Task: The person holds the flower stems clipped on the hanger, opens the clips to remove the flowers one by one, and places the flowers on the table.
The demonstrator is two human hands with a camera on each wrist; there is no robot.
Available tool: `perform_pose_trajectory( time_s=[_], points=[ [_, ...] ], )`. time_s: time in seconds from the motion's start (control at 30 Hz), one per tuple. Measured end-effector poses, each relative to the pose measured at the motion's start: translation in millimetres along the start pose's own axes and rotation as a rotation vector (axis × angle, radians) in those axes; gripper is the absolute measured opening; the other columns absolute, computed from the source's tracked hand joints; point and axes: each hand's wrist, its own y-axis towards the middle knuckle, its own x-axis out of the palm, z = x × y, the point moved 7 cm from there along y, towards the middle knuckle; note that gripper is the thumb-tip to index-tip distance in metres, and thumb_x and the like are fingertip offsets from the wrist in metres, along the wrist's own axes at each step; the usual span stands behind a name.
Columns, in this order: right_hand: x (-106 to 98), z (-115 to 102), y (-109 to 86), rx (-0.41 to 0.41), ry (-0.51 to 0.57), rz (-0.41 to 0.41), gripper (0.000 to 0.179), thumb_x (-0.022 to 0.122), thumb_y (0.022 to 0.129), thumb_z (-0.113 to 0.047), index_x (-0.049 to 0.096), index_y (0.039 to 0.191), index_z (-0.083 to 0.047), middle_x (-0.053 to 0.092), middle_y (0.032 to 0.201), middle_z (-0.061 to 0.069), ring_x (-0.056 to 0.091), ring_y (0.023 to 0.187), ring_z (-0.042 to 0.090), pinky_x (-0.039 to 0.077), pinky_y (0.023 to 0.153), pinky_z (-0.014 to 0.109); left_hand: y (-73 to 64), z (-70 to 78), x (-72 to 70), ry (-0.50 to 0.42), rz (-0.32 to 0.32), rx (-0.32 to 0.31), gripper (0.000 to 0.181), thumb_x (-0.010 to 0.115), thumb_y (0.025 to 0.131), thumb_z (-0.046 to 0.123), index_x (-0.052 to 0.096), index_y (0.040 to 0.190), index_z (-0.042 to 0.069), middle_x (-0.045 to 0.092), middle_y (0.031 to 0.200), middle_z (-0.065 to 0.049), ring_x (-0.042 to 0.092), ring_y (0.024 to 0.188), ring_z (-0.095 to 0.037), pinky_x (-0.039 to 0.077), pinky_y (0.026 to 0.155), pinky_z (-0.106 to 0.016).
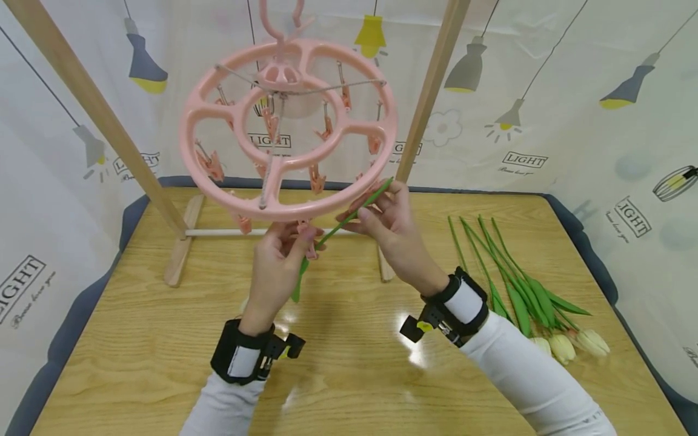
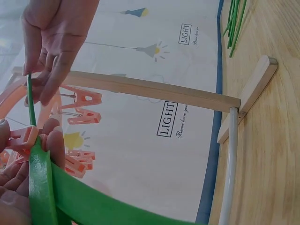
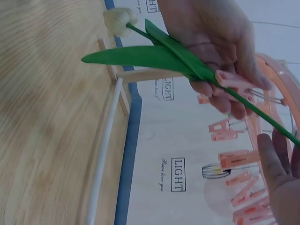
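Observation:
Near the front rim of a round pink clip hanger, my left hand grips a pink clothespin between thumb and fingers. An artificial tulip with a white bloom and green leaves passes through the clothespin's end at its stem. My right hand pinches the upper end of that stem, under the right side of the rim. In the right wrist view the bloom points away and downward from the hanger. The head view mostly hides the bloom behind my left wrist.
Several white tulips lie on the wooden table at the right. A wooden stand with a white crossbar rises around the hanger. More pink clothespins dangle from the rings. Printed cloth surrounds the table.

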Motion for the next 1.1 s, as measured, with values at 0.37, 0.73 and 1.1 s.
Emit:
perform_pose_trajectory(
  time_s=[0.37,0.73,1.1],
  points=[
    [10.9,5.8,-2.2,-0.022,0.019,0.030,0.048,0.033,0.094,0.020,0.022,0.123,-0.016,0.046,0.119,0.002,0.060,0.101,0.018,0.061,0.084,0.037,-0.2,-3.6,-3.2,-0.012,0.056,-0.011,0.018,0.056,0.097,0.004,0.051,0.106,-0.011,0.064,0.096,-0.032,0.066,0.066,-0.012,0.056,0.057,-0.015],
    [12.9,7.1,-0.2,-0.066,-0.023,0.045,0.052,0.036,0.093,0.022,0.020,0.130,-0.011,0.048,0.116,0.002,0.060,0.097,0.017,0.061,0.082,0.033,-0.8,-1.4,-3.0,-0.014,0.049,0.043,0.015,0.055,0.096,0.002,0.048,0.101,-0.010,0.066,0.093,-0.031,0.061,0.063,-0.005,0.056,0.058,-0.015],
    [17.9,12.6,-1.4,-0.065,-0.022,0.037,0.058,0.040,0.089,0.026,0.021,0.129,-0.011,0.050,0.115,0.003,0.062,0.095,0.019,0.061,0.083,0.030,-1.6,-1.5,-5.5,0.006,0.070,0.037,0.015,0.053,0.097,-0.001,0.049,0.104,-0.013,0.066,0.087,-0.032,0.059,0.058,-0.005,0.049,0.045,-0.015]
  ],
)
